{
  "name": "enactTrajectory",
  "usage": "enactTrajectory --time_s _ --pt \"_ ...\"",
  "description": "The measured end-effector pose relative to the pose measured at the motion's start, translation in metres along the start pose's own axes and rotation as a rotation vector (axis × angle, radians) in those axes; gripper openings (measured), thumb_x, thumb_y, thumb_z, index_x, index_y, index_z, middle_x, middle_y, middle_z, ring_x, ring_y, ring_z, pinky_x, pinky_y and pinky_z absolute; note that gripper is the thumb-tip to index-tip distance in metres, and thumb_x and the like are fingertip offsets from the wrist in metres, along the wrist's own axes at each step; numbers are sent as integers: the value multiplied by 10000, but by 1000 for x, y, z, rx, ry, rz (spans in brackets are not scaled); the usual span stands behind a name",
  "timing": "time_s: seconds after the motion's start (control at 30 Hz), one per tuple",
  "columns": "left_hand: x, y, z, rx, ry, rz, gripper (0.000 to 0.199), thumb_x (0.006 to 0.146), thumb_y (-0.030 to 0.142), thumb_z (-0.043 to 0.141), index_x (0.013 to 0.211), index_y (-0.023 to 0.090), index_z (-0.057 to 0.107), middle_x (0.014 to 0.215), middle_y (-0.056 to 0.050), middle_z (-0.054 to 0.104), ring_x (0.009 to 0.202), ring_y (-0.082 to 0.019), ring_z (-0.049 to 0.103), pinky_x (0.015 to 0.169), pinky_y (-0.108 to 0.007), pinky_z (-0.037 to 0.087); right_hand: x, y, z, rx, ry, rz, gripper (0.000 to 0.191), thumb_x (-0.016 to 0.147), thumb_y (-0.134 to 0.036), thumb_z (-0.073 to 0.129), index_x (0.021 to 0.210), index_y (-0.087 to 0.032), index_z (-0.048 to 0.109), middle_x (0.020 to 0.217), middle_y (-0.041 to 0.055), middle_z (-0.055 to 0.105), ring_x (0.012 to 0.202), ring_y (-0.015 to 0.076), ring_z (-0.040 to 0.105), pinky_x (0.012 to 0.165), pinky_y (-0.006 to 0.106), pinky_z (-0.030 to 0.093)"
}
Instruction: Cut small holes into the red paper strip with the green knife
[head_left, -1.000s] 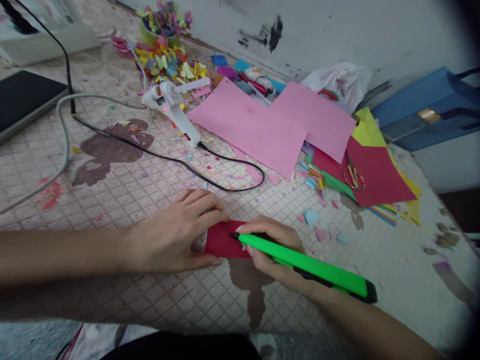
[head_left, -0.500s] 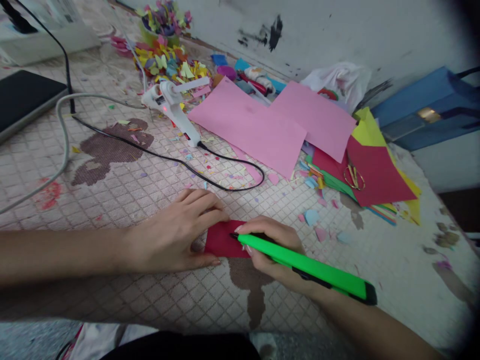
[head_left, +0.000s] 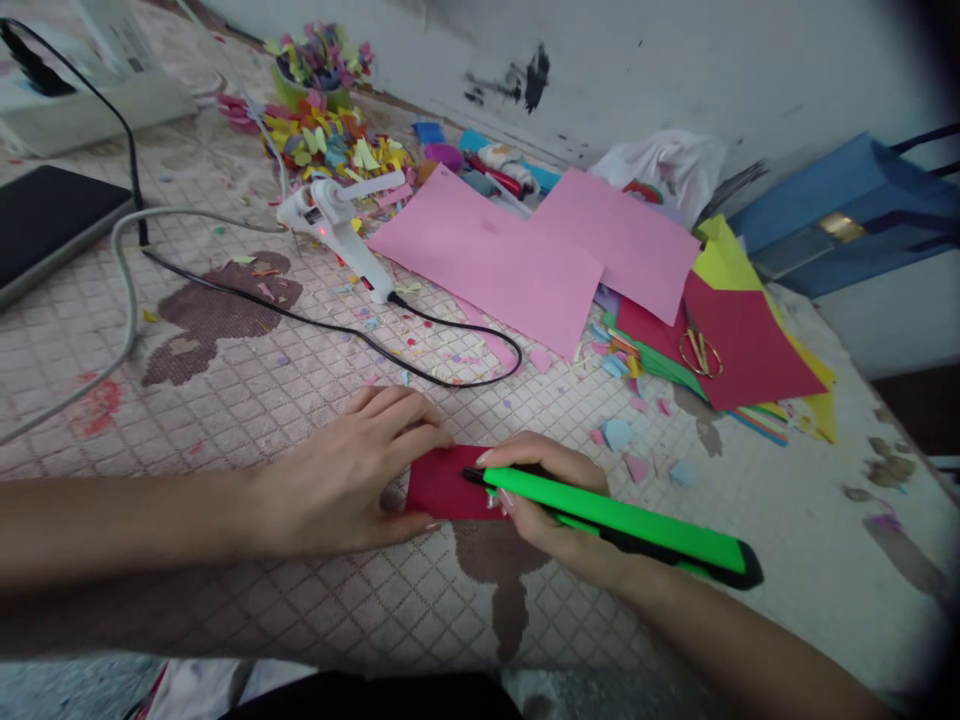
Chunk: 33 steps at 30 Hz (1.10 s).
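A small dark red paper piece (head_left: 442,485) lies on the patterned tablecloth (head_left: 360,610) between my hands. My left hand (head_left: 367,470) rests at its left edge, thumb and fingers spread apart, touching the paper and the cloth. In my right hand (head_left: 547,490) is a bright green pen-like tool (head_left: 622,520) with a black tip and black end. Its tip points left, over the middle of the red paper; whether it touches cannot be made out. The right fingers cover the paper's right side.
A white glue gun (head_left: 337,235) with a looping black cord stands beyond my hands. Pink sheets (head_left: 495,260), gold scissors (head_left: 701,352) on red paper, paper scraps, a black device (head_left: 56,225) and a blue bag (head_left: 847,215) lie around.
The green tool has tilted slightly, its rear end a little higher and farther right. My left hand stays on the red paper. The whole view has shifted slightly.
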<state>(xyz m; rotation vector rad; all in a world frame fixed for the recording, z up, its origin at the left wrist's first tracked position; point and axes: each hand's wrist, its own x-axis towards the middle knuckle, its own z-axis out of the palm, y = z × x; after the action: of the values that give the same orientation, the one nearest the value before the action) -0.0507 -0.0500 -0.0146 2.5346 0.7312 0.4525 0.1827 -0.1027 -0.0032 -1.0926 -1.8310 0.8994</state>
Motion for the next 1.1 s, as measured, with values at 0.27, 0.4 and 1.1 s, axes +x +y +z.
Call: enactTrajectory --time_s 0.27,0.4,1.1 --pt "0 1 0 -4 -1 0 421 805 339 731 1167 193 575 1116 -78 565 1048 -285 512 913 -468 405 1 2 5 -67 18 -56 220 782 -48 590 932 -151 713 819 40 737 718 118 691 640 214 537" --pt "1 1 0 -10 6 -2 415 807 332 731 1166 193 576 1120 -77 565 1059 -286 512 918 -466 405 2 3 5 -67 9 -58 211 793 -55 589 939 -147 710 824 47 738 725 121 694 645 217 540" --pt "0 1 -1 12 11 12 459 783 359 752 1171 190 574 1121 -80 573 1054 -289 514 918 -458 405 2 8 2 -69 -108 -80 264 815 -85 591 1028 -216 677 902 31 728 795 153 693 717 283 570"
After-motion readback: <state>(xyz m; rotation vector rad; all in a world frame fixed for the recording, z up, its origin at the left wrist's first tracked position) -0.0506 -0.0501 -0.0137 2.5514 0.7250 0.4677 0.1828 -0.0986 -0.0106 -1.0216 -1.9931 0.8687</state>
